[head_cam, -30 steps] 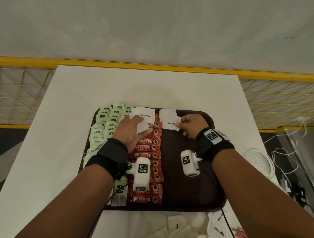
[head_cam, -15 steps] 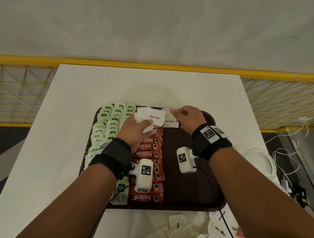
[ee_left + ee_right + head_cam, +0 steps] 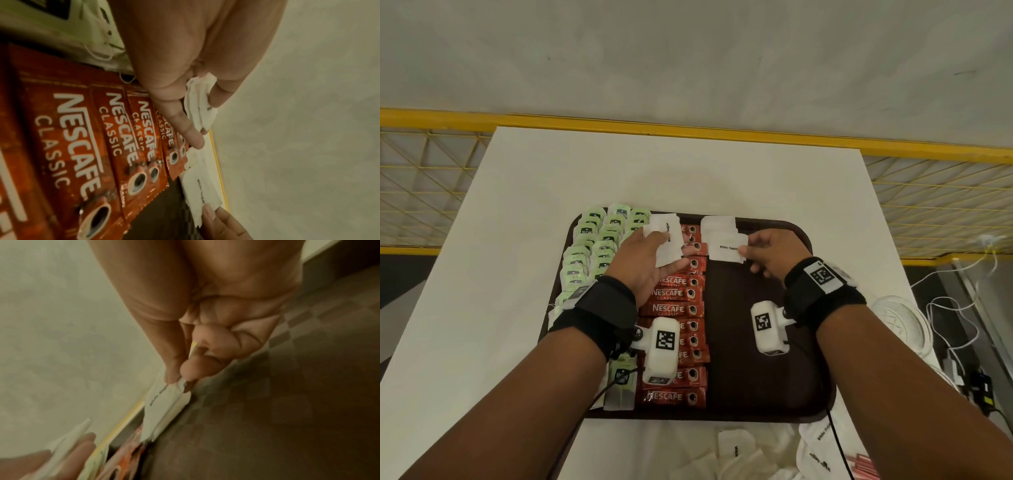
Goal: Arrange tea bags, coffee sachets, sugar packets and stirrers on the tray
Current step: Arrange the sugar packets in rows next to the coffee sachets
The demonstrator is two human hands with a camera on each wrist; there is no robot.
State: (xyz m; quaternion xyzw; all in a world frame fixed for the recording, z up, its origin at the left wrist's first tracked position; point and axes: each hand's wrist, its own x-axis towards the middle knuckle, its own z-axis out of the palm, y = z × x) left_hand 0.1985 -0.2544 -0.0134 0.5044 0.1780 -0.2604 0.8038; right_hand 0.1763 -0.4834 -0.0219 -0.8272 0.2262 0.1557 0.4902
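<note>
A dark brown tray point(image 3: 774, 407) holds green tea bags point(image 3: 599, 240) in rows on its left and a column of red Nescafe coffee sachets point(image 3: 674, 308) beside them. My left hand point(image 3: 654, 260) grips a small stack of white sugar packets point(image 3: 666, 240) point(image 3: 200, 104) above the top of the coffee column. My right hand point(image 3: 763, 253) pinches the end of a white sugar packet point(image 3: 726, 248) point(image 3: 164, 395) at the tray's far middle, overlapping another white packet point(image 3: 717, 224) behind it.
The tray sits on a white table point(image 3: 517, 274). Loose white sugar packets point(image 3: 736, 452) and a red-striped wrapper point(image 3: 859, 462) lie near the front edge. A white fan-like object point(image 3: 900, 318) and cables point(image 3: 962, 274) are at right. A yellow railing point(image 3: 688, 130) runs behind the table.
My right hand has drawn back toward me and to the right with a sugar packet, which now overlaps the one behind. The left hand's stack has turned more upright.
</note>
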